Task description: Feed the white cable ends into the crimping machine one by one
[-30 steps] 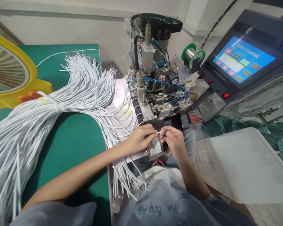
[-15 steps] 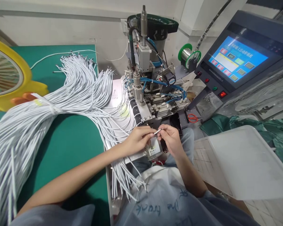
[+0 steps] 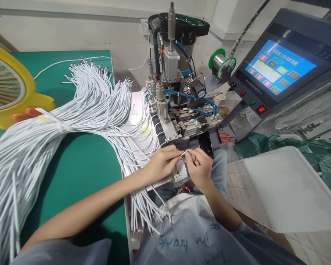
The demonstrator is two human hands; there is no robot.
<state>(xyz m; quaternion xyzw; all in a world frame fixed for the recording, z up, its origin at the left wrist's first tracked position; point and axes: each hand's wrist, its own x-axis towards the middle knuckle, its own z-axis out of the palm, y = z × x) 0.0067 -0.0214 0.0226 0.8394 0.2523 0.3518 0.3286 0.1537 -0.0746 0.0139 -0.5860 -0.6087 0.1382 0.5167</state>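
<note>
Between my two hands a short stretch of white cable (image 3: 184, 153) shows, close to its end. My left hand (image 3: 164, 161) is closed on the cable, thumb against the fingers. My right hand (image 3: 199, 163) pinches the cable's tip, and the fingers hide the tip itself. Both hands are just in front of a bench machine (image 3: 179, 125) with metal cylinders and blue air tubes. To the left lies a big tied bundle of white cables (image 3: 88, 110); some of its ends hang over the table edge beside my left forearm.
A green table (image 3: 93, 176) carries the bundle and a yellow fan (image 3: 30, 88). On the right are a control screen (image 3: 281, 68), a wire spool (image 3: 219, 62), orange-handled scissors (image 3: 225, 137), a dark phone-like object (image 3: 206, 144) and a white plastic tray (image 3: 289, 191).
My right hand has turned, and its fingers have closed further over the cable's tip, so less of the cable shows. My left hand stays almost in place.
</note>
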